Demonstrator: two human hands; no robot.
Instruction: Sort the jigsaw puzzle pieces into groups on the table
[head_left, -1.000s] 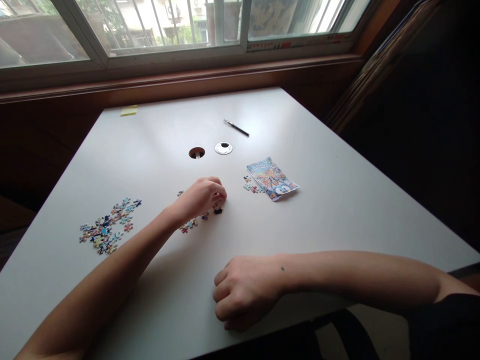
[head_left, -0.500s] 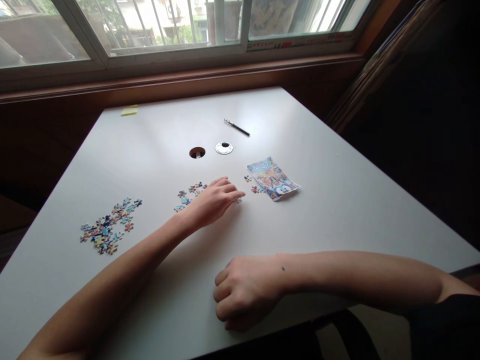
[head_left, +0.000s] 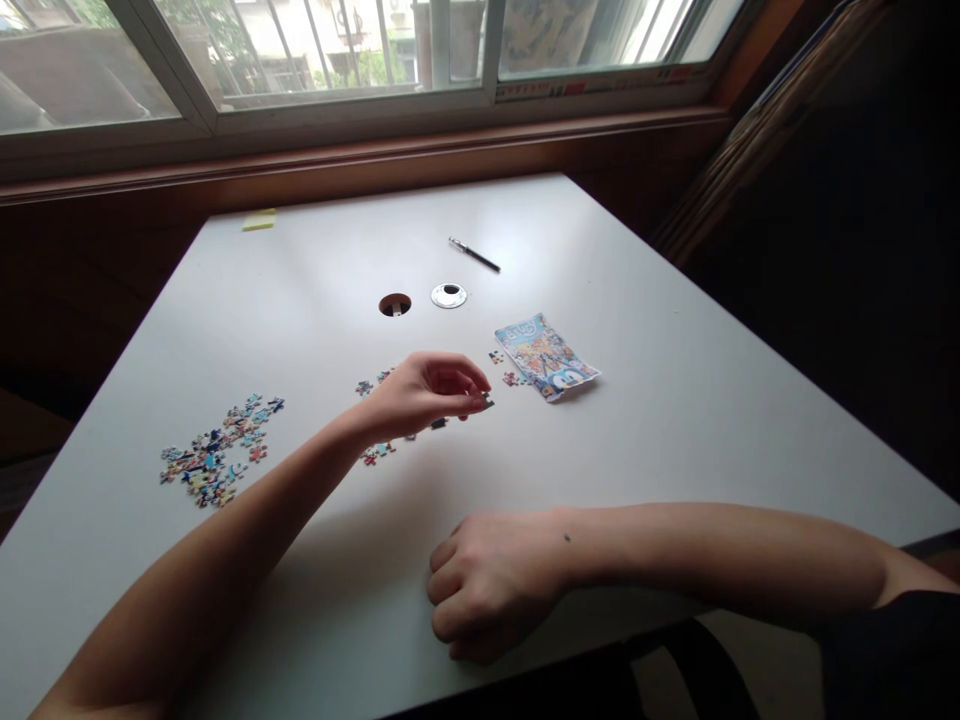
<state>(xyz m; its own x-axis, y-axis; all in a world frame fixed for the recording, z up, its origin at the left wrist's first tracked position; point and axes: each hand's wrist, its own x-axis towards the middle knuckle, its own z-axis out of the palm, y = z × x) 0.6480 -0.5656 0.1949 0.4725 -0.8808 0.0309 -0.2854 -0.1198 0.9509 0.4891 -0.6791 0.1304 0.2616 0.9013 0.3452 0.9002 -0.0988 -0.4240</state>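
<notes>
Between the thumb and fingertips of my left hand [head_left: 431, 395] is a small jigsaw puzzle piece [head_left: 487, 400], pinched above the tabletop. Several loose puzzle pieces [head_left: 379, 453] lie beneath and behind that hand, partly hidden by it. A larger heap of puzzle pieces [head_left: 214, 460] is spread out at the left. Just right of the pinched piece, a few more pieces [head_left: 512, 379] lie beside a colourful picture sheet [head_left: 547, 358]. My right hand [head_left: 491, 585] rests near the table's front edge, curled into a fist; whether anything is inside it is hidden.
The white table [head_left: 675, 420] narrows toward the window. Farther back are a round hole [head_left: 394, 305], its silvery cover ring [head_left: 448, 296] and a black pen [head_left: 474, 254]. A yellow sticky note [head_left: 259, 220] lies at the far left corner.
My left hand has turned and lifted slightly, its fingers closing in a pinch with a puzzle piece now visible in them. My right hand has stayed still.
</notes>
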